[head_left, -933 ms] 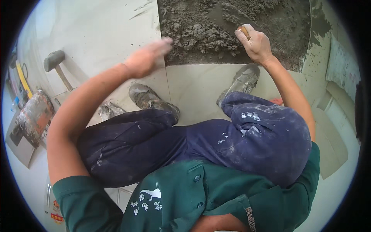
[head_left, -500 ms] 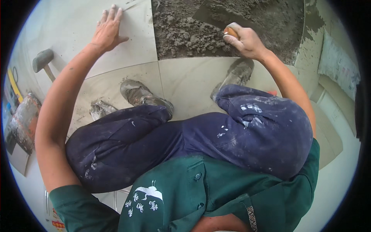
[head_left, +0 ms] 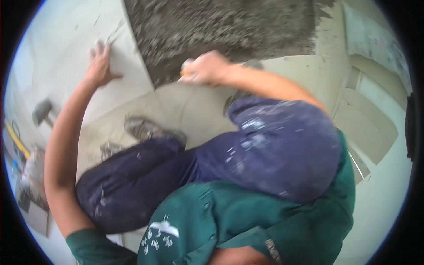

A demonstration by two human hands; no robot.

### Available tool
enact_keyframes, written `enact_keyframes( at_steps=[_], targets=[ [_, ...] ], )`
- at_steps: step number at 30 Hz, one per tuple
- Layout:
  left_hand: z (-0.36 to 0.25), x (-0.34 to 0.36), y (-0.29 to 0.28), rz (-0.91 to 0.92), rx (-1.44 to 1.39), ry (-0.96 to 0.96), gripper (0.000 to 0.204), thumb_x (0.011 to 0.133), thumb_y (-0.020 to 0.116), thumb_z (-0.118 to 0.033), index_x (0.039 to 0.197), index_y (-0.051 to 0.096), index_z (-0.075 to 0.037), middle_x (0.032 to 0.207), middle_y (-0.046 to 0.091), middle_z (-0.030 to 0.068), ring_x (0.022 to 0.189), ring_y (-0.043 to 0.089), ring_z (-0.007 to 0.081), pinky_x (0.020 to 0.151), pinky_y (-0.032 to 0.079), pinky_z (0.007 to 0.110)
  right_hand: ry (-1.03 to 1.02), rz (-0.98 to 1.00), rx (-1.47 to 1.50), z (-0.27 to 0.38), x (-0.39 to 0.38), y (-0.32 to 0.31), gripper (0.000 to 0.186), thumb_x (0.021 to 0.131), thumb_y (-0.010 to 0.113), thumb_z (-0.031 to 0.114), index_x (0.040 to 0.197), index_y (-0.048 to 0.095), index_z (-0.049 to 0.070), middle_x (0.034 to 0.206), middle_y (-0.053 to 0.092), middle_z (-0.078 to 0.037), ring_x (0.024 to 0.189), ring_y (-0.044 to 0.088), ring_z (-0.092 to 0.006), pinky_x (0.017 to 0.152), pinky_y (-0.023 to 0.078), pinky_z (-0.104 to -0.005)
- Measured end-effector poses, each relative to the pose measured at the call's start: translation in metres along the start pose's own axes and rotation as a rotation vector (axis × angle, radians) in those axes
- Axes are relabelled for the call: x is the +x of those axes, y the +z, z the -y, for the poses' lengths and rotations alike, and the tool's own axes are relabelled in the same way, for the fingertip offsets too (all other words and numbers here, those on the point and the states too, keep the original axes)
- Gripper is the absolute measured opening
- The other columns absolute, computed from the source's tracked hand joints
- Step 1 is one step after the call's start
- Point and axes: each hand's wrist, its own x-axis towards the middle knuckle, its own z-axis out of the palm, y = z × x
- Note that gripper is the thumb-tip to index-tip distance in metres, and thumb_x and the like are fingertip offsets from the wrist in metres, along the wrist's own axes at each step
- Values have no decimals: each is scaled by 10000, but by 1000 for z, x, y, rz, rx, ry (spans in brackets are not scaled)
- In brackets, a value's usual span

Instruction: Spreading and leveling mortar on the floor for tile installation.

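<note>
— What have you got on the hands?

— I see the left hand [head_left: 99, 66] spread flat, fingers released, palm pressed on a large pale glossy floor tile [head_left: 66, 57] just left of the bed of rough grey mortar [head_left: 229, 31]. It grips nothing.

— And the right?

— The right hand [head_left: 205, 68] is clenched round a small tool with an orange handle [head_left: 186, 73]; only a sliver of the handle shows beside the knuckles, so I cannot tell what kind of tool it is. The picture is blurred there. The hand sits at the near edge of the mortar, where it meets the laid tile.

— Anything else nearby?

— A dusty grey shoe [head_left: 152, 130] stands on the tile below the mortar, under knees in paint-flecked dark blue trousers [head_left: 274, 145]. A black-headed rubber mallet [head_left: 43, 112] lies well off to the left on the floor.
</note>
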Motion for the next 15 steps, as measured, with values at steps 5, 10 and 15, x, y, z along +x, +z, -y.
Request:
enact_keyframes(
  at_steps=[5,10,15],
  targets=[
    [-16,-14,-37,90,-109,-58,1237,608,891,-314,1539,131,-20,1568,77,332,1419,121,562,1186,218,517,148,-189,29,-75,-4,-13,547,907,412,668,998,682,201,1036,704,-90,925,676,-318,766,540,-466],
    [-9,-5,-49,117,-86,-58,1228,601,895,-323,1533,158,-13,1566,91,331,1411,147,565,1175,254,506,546,-619,146,-184,-57,-75,593,909,441,646,971,694,113,1006,703,-165,983,658,-372,830,515,-476],
    [-18,5,-50,170,-82,-68,1104,649,870,-372,1486,272,27,1490,224,399,1345,386,462,1117,366,444,418,-536,129,-129,-67,-53,544,900,498,626,940,657,107,919,707,-176,911,681,-363,791,533,-472]
  ],
)
